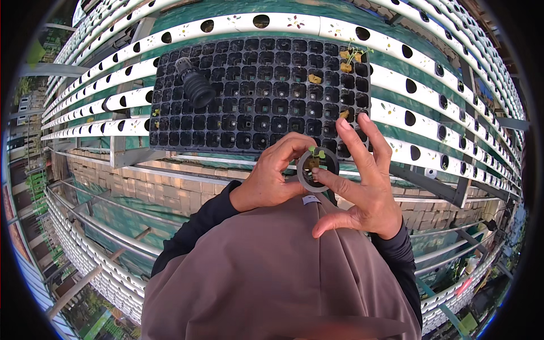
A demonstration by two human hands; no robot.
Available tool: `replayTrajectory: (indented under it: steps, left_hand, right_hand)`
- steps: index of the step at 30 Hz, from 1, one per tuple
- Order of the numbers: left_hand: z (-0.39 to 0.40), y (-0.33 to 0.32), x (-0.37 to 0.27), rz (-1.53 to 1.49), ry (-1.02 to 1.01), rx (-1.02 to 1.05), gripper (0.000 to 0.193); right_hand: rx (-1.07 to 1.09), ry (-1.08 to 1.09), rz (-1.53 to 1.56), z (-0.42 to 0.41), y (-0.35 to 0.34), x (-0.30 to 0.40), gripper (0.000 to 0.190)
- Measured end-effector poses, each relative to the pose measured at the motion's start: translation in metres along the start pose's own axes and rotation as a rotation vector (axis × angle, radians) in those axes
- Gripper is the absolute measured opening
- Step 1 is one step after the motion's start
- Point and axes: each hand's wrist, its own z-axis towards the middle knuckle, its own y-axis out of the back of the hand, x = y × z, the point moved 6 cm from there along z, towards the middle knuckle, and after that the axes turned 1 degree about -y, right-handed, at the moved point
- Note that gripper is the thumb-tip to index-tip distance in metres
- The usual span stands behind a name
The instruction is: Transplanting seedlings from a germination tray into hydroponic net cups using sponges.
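Observation:
My left hand (267,176) grips a dark plastic net pot (334,161) from its left side, with the round mouth facing up. Inside the pot sits a seedling (313,162) with small green leaves in a yellowish-brown sponge plug. My right hand (369,193) has its fingers spread, and one fingertip reaches into the pot against the plug. Just beyond both hands lies a black plastic seedling tray (204,149) with many square cells. A stack of black net pots (197,87) lies tilted on the tray's left part.
Seedlings in sponge plugs (346,66) stand in the tray's upper right, near a loose sponge piece (314,79). White hydroponic pipes (238,24) with round holes run beneath and beyond the tray. Metal frame bars (131,158) and a paved floor (170,187) show below.

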Motion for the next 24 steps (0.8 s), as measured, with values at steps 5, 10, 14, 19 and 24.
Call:
replayTrajectory:
  steps: [5, 10, 14, 19, 24]
  left_hand:
    - [-0.001, 0.005, 0.005, 0.001, -0.021, -0.075, 0.048]
    - [-0.001, 0.010, -0.003, 0.102, -0.083, -0.113, 0.047]
    - [-0.001, 0.012, -0.007, 0.224, -0.190, -0.168, 0.046]
    - [-0.002, 0.016, -0.005, 0.357, -0.236, -0.225, 0.045]
    - [-0.001, 0.018, -0.010, 0.325, -0.306, -0.270, 0.043]
  right_hand:
    - [0.017, 0.056, -0.101, 0.002, -0.007, 0.005, 0.070]
    - [0.038, 0.022, -0.013, -0.002, -0.013, 0.007, 0.061]
    - [-0.069, -0.021, -0.079, -0.005, -0.010, 0.010, 0.067]
    - [0.016, -0.143, -0.113, 0.000, -0.025, 0.010, 0.074]
    - [-0.065, -0.191, 0.013, -0.001, -0.027, 0.006, 0.072]
